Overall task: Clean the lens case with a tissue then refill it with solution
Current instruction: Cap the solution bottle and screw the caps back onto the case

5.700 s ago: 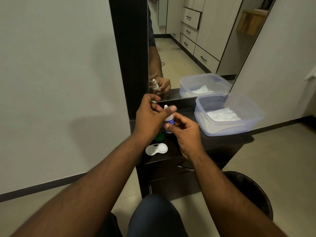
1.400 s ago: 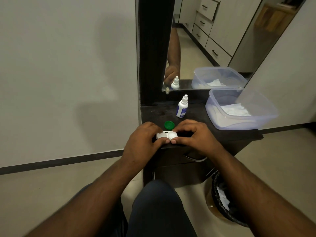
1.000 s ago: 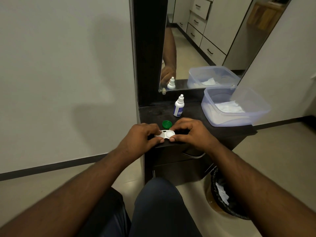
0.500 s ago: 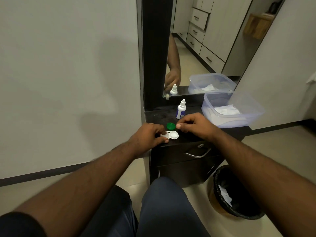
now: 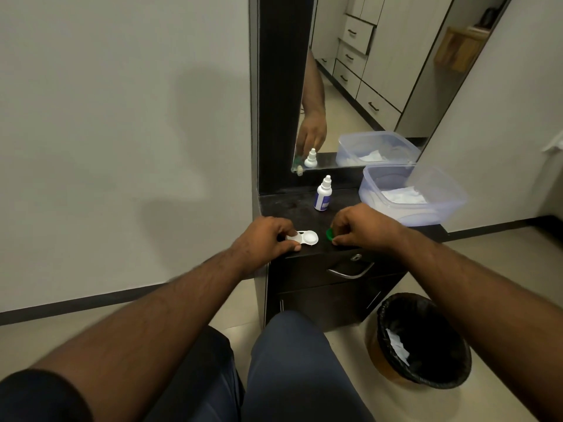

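Pinching the green cap (image 5: pixel 330 233) with the right hand (image 5: pixel 362 225), fingers curled round it just beside the case (image 5: pixel 303 238), which sits near the front edge of the desk (image 5: pixel 292 205). The left hand (image 5: pixel 264 239) has its fingers and thumb curled over the left end of the case, pinning it down, so I can't see whether that side is capped. The right well looks open and uncovered. The bottle (image 5: pixel 323 194) stands upright further back, well apart from both hands. My guess is we're at the capping stage, and the risky bit is that the case is so close to the edge: a sloppy twist or a nudge could slide it off toward the bin (image 5: pixel 423 339) below, or tip solution out of the open well. Cross-threading the cap is another easy mistake if it goes on tilted.
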The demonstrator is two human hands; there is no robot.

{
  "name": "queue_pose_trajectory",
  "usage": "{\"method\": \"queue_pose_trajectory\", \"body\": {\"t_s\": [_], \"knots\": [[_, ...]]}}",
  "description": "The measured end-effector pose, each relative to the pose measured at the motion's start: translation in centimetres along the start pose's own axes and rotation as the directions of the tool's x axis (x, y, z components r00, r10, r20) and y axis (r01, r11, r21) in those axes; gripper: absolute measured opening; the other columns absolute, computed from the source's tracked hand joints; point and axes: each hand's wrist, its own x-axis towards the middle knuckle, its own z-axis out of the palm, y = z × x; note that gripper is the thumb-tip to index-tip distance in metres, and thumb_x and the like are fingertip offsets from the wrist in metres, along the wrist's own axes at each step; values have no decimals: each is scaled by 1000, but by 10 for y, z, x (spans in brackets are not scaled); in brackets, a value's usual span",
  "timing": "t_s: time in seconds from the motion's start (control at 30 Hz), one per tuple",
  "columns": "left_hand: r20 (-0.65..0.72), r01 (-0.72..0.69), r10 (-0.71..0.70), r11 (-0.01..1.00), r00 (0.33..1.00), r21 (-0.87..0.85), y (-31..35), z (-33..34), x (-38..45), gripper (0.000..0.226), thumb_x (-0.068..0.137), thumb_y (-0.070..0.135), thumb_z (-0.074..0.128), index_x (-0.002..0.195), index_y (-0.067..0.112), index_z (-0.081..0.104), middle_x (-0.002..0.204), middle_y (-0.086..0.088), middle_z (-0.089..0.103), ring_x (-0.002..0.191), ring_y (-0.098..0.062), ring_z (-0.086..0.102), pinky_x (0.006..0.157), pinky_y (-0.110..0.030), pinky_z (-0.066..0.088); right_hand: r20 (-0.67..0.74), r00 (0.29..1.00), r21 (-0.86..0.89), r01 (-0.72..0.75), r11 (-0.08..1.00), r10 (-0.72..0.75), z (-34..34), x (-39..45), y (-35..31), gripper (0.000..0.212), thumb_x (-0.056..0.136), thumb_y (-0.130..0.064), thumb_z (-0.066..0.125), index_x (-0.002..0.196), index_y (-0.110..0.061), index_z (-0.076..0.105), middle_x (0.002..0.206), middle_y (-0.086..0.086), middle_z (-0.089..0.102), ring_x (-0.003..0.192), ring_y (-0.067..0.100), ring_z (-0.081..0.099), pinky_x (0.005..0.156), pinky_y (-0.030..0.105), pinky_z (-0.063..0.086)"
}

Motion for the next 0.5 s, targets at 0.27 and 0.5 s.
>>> {"method": "queue_pose_trajectory", "body": {"t_s": [0.27, 0.5], "knots": [[-43, 4, -5, 1000, 999, -17, -2, 2, -4, 28, 81, 30, 73, 104, 14, 69, 98, -2, 69, 87, -13, 61, 79, -37, 55, -250, 953, 700, 55, 712, 172, 16, -8, -13, 25, 77, -8, 73, 101, -18, 70, 104, -4, 67, 92, 8, 66, 75, 16, 52], [-80, 9, -11, 1000, 997, -20, -2, 5, -5, 33, 81, 31, 74, 108, 14, 69, 102, -3, 69, 90, -15, 61, 78, -36, 54, -259, 952, 817, 127, 562, 163, 47, -2, -12, 19, 68, 5, 77, 80, -5, 66, 99, 9, 71, 93, 15, 68, 84, 26, 54]]}}
